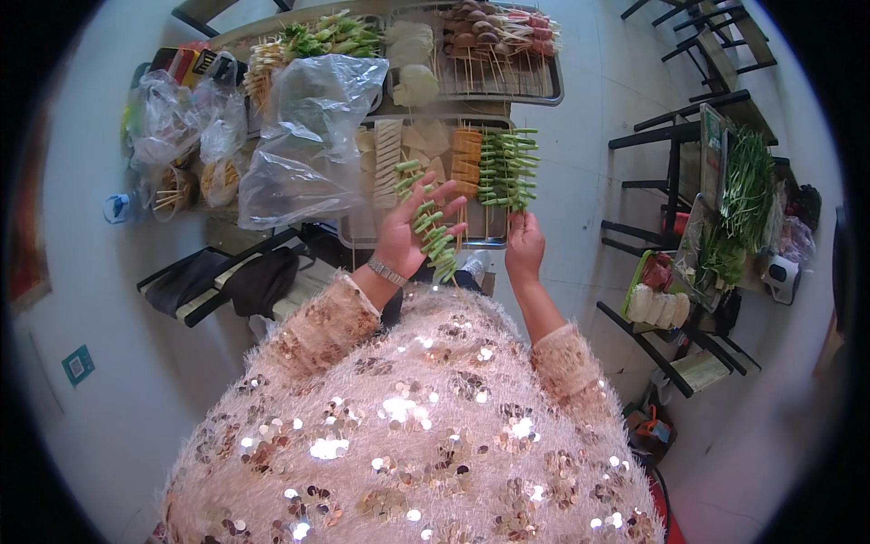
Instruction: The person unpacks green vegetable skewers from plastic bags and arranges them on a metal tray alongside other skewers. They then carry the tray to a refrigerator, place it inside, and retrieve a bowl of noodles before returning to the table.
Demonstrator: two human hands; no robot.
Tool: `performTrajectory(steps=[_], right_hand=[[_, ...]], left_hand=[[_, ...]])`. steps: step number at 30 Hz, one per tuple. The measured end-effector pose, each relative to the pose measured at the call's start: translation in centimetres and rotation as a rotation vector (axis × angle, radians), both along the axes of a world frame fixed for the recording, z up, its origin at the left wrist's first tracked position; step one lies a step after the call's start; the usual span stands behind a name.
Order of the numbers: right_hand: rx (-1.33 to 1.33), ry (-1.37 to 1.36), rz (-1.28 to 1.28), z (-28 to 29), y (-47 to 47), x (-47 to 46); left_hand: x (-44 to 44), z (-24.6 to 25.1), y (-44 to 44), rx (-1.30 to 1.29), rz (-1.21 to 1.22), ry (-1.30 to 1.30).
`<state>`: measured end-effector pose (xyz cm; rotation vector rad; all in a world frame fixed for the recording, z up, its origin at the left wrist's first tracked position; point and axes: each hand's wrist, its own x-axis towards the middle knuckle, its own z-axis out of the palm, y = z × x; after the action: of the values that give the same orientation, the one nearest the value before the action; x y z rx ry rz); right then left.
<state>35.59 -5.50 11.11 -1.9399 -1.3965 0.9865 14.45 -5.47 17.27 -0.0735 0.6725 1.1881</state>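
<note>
A skewer of cut green bean-like pieces lies slantwise across the palm of my left hand, whose fingers are spread. My right hand is closed at the lower end of another green skewer, by the right edge of a metal tray. Beside it in the tray are more green skewers in a row. To their left lie skewers of orange food, pale flat slices and a pale ridged strip. My left hand hides part of the tray.
A clear plastic bag covers the table left of the tray. Behind stands a second tray with mushroom skewers. Bagged food sits at the left. Stools and a board of long green vegetables are at the right.
</note>
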Motion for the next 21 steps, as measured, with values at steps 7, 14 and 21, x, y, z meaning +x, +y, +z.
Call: performTrajectory(steps=[7, 14, 21], right_hand=[[-0.141, -0.404, 0.287, -6.8, 1.6, -2.6], [-0.167, -0.634, 0.476, -4.6, 2.2, -2.5], [0.126, -0.26, 0.407, 1.1, 0.6, -1.2]], left_hand=[[-0.5, -0.7, -0.8, -0.008, -0.026, 0.006], [0.0, -1.2, -0.1, -0.006, -0.061, 0.042], [0.8, -1.8, 2.2, 0.002, -0.07, 0.008]])
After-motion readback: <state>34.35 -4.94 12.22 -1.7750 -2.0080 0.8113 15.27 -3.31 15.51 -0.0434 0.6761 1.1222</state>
